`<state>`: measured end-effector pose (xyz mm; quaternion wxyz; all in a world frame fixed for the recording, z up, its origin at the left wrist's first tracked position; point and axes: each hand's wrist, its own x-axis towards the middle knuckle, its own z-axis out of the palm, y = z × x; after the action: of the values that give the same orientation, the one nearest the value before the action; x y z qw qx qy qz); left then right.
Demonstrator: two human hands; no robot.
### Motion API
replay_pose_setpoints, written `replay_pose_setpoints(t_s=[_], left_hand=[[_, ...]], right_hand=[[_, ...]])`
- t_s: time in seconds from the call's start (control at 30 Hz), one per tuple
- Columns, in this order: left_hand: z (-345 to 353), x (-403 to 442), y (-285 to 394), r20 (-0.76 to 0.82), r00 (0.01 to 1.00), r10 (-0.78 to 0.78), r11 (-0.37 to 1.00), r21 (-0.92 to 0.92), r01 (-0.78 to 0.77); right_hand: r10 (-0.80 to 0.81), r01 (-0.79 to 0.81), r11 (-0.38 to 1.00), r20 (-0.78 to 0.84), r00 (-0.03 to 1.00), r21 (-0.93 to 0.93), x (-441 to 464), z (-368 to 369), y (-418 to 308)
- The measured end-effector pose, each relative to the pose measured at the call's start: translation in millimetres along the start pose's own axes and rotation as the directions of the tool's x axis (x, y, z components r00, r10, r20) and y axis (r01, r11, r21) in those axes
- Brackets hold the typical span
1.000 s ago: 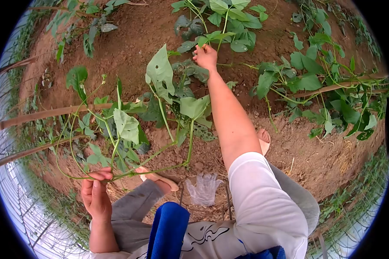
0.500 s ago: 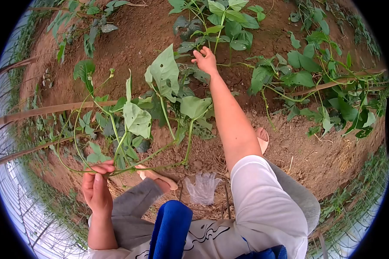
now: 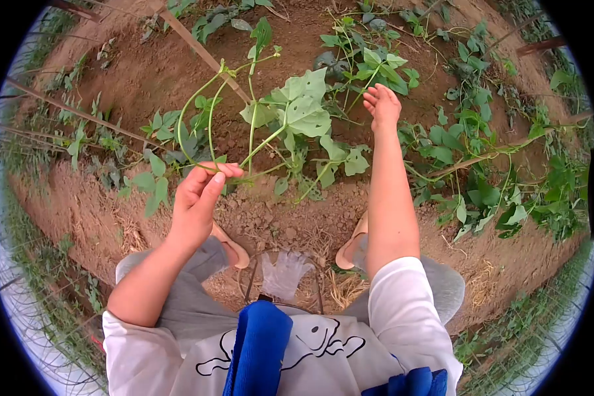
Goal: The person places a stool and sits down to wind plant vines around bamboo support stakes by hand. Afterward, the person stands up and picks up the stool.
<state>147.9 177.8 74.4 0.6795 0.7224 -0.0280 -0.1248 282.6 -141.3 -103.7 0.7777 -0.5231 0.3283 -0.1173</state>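
Note:
My left hand pinches a thin green bean vine between thumb and fingers. From this grip the vine loops upward to a curling tip and runs right to broad pale leaves, some with holes. Farther forward and to the right, my right hand is stretched out with its fingers apart. Its fingertips are beside the stem of another leafy plant; whether they touch it I cannot tell.
A wooden pole slants across the soil at upper left. More vines grow along a pole on the right. A clear plastic glove lies between my feet, near a thin dark frame. Dry straw lies close by.
My view has shifted, and both hands now appear farther right in it. My left hand has come up and forward with the vine still pinched. My right hand stays near the far plant.

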Motion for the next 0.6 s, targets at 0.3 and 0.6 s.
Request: replay_pose_setpoints(t_s=[0.3, 0.6], left_hand=[[1, -26, -16, -0.035, 0.969, -0.246, 0.935, -0.271, 0.228], [-19, -19, -18, -0.166, 0.977, -0.132, 0.964, -0.251, 0.088]], right_hand=[[0.173, 0.08, 0.811, 0.369, 0.913, -0.579, -107, 53, -117], [0.539, 0.117, 0.451, 0.375, 0.754, -0.885, -179, 49, -93]])
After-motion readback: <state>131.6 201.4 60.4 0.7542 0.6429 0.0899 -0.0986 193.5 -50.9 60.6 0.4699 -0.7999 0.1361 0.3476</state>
